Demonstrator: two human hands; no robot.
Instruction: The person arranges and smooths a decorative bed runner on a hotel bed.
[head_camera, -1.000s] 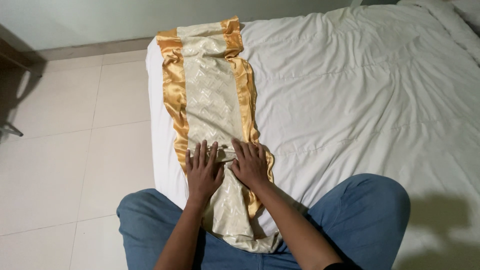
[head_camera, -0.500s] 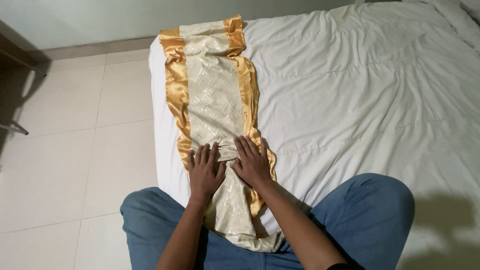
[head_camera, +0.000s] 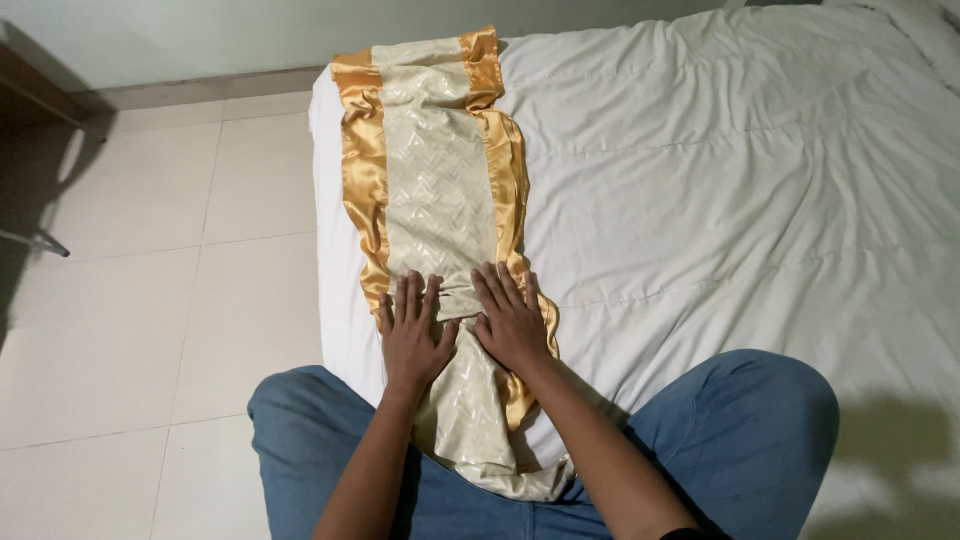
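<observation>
A long cream cloth (head_camera: 437, 170) with shiny gold borders lies lengthwise along the left edge of a bed with a white sheet (head_camera: 720, 190). Its near end hangs down over my lap. My left hand (head_camera: 412, 333) lies flat on the cloth, fingers spread, palm down. Right beside it my right hand (head_camera: 510, 318) presses flat on the same cloth near the right gold border. A small bunched fold of cloth sits between the two hands. Neither hand grips anything.
My knees in blue jeans (head_camera: 740, 430) rest against the bed's near edge. A pale tiled floor (head_camera: 160, 300) lies to the left. A dark furniture edge (head_camera: 40, 100) and a thin leg stand at the far left by the wall.
Both hands have stayed flat on the cloth at about the same spot. The view has shifted slightly.
</observation>
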